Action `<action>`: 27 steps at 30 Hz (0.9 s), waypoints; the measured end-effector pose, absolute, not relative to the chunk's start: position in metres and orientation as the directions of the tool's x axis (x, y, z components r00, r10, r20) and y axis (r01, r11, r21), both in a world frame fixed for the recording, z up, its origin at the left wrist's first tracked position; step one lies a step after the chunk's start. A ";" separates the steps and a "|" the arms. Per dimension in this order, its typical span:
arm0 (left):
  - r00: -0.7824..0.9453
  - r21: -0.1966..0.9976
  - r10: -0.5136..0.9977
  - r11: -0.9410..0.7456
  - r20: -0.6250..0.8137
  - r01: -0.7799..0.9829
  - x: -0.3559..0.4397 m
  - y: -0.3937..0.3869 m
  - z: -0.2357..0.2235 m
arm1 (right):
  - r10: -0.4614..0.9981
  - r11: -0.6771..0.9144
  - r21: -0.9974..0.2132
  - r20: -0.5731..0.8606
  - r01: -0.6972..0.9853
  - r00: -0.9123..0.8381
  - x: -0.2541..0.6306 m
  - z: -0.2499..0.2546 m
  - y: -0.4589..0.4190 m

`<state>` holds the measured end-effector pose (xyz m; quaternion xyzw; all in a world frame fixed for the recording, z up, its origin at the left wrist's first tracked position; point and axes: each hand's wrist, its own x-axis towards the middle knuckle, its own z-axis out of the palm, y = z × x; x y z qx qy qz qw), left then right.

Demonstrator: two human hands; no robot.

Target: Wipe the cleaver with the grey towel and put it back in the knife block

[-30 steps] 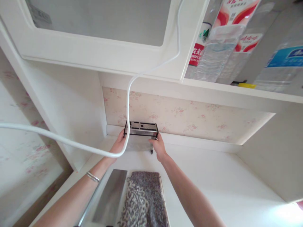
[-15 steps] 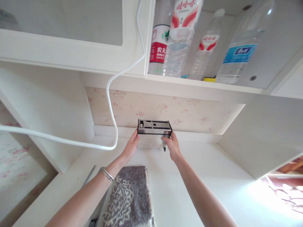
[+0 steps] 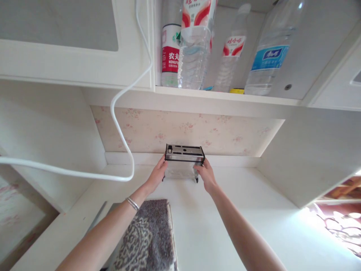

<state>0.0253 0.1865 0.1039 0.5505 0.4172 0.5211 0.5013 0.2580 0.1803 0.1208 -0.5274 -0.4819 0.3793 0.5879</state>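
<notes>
Although partly hidden at its ends, both hands (image 3: 156,175) (image 3: 206,175) clamp the metal-topped box (image 3: 184,153), its pale front indistinct.

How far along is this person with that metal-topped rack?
Looks done: the rack is at the back of the white counter, near the floral panel. In hand: the left hand and right hand hold its two ends. Left: probably just letting go, since neither hand has released it. Whether its feet bear its full weight, I can't tell.
</notes>
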 end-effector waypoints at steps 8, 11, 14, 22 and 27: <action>0.114 0.988 0.986 -0.109 0.121 -0.112 0.028 0.207 0.092 | 0.964 0.126 -0.991 0.135 0.052 0.228 0.262 0.119 0.198; 0.119 0.988 0.984 -0.120 0.130 -0.093 0.030 0.212 0.090 | 0.965 0.123 -0.991 0.131 0.046 0.225 0.263 0.118 0.204; 0.128 0.990 0.982 -0.136 0.141 -0.047 0.031 0.215 0.093 | 0.970 0.123 -0.992 0.127 0.030 0.208 0.264 0.118 0.207; 0.066 0.965 0.993 -0.107 0.093 0.238 -0.001 0.175 0.137 | 0.941 -0.044 -0.999 -0.049 -0.021 0.335 0.269 0.102 0.178; -0.002 0.864 0.996 -0.073 0.085 0.499 -0.059 0.058 0.155 | 0.901 -0.421 -0.875 -0.434 -0.238 0.002 0.247 0.066 0.086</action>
